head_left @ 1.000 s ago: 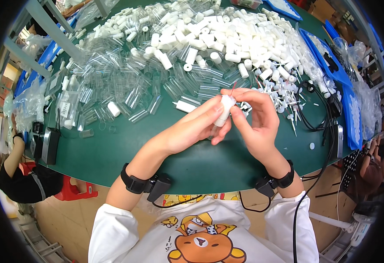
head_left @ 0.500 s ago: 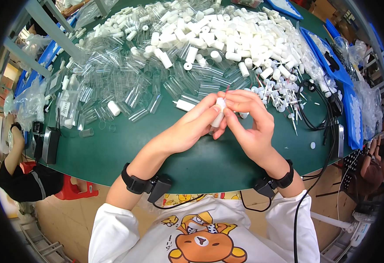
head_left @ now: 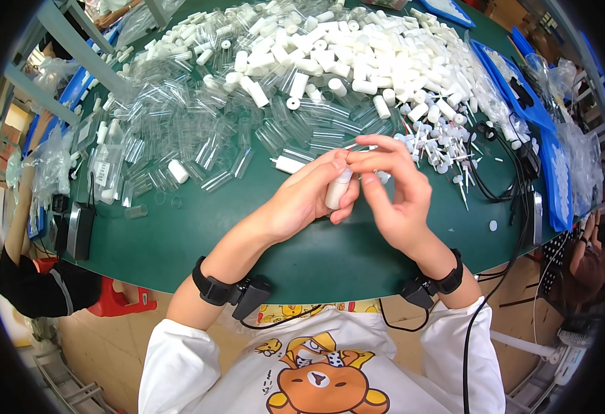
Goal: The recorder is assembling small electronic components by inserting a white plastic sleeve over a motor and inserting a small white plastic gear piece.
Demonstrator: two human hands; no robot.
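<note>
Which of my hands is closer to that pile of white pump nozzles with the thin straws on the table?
Right. The right hand is just left of the white pump nozzles, fingertips almost at them. The left hand sits farther left, gripping a white tube.

hands: 2 | wrist bands (head_left: 214, 290): 2 | white tubes (head_left: 357, 55): too many to count | clear tubes (head_left: 178, 131): too many to count

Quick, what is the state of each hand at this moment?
Left hand: closed around a small white tube.
Right hand: fingertips pinch the top end of the same white tube.
</note>
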